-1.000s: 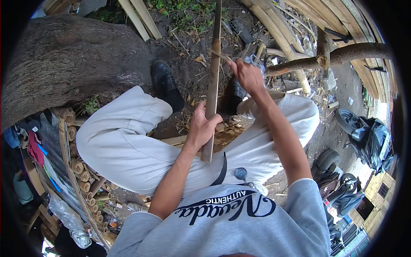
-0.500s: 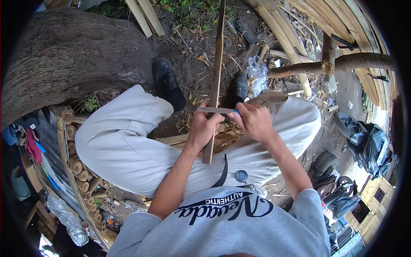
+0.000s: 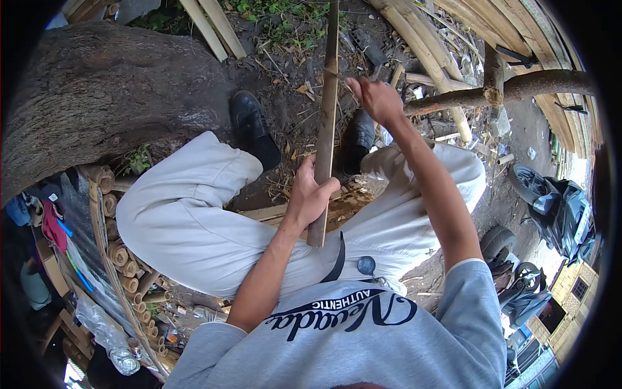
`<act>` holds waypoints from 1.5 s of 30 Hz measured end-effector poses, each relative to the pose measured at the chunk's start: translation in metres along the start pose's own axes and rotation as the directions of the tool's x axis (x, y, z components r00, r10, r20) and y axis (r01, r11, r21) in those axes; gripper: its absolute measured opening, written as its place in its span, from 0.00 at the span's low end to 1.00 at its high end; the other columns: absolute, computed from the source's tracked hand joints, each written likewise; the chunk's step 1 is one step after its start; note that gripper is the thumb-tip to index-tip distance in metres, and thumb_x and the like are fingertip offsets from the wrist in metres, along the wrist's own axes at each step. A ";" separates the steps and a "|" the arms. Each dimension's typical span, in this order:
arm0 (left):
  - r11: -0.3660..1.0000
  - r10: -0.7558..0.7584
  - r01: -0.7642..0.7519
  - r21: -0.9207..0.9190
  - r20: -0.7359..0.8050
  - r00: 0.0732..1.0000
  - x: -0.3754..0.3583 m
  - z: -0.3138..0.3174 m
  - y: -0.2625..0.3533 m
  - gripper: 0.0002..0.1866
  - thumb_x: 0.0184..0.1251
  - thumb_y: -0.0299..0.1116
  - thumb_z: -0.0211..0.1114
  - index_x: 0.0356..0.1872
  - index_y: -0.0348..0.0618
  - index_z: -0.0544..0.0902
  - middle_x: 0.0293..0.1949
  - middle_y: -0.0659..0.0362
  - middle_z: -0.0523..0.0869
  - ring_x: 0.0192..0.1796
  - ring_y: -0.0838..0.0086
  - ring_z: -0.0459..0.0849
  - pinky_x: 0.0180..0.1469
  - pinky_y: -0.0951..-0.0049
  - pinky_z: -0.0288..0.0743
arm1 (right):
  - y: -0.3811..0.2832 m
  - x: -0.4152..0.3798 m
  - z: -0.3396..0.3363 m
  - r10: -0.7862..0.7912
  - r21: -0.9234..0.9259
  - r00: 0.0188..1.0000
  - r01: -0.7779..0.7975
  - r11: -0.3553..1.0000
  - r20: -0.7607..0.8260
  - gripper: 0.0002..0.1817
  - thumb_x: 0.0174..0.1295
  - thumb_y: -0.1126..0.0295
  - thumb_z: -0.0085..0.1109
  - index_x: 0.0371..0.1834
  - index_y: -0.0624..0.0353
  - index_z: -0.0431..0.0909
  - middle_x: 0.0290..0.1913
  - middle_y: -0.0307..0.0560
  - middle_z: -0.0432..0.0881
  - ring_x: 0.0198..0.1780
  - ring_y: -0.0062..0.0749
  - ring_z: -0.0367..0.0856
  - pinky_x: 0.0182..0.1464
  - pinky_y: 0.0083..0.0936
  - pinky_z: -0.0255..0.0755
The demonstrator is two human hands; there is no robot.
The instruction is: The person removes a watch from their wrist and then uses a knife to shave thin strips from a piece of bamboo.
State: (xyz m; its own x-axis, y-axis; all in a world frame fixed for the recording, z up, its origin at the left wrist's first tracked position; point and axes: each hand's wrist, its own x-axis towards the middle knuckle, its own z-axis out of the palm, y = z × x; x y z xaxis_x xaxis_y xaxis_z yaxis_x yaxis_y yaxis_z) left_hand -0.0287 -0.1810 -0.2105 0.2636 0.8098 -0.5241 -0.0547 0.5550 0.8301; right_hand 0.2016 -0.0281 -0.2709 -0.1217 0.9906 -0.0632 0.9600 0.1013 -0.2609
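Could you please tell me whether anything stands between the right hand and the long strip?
Nothing visible blocks the right hand from the long strip; the left hand grips it lower in the picture. Whatever the right hand holds is unclear.

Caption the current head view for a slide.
Left hand grips a bamboo strip near its body-side end; curled right hand sits beside it, farther out.

Grey T-shirt: "Nevada" in script, "AUTHENTIC" in capitals, both upside down.
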 end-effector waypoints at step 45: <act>0.959 -0.133 0.152 -0.238 0.095 0.987 0.003 -0.005 0.010 0.20 0.59 0.20 0.61 0.52 0.41 0.69 0.24 0.69 0.68 0.18 0.88 0.63 0.18 0.81 0.54 | -0.073 -0.130 -0.064 -0.357 0.137 0.933 0.359 0.923 -0.044 0.24 0.74 0.47 0.54 0.28 0.55 0.72 0.21 0.46 0.79 0.20 0.50 0.80 0.22 0.41 0.73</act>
State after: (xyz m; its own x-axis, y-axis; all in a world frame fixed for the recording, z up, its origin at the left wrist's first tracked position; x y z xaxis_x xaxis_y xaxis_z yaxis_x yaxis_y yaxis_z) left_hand -0.0332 -0.1718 -0.2044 0.3585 0.7074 -0.6092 -0.2419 0.7007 0.6712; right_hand 0.1634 -0.1589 -0.1816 -0.4447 0.8924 0.0765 0.8079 0.4366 -0.3960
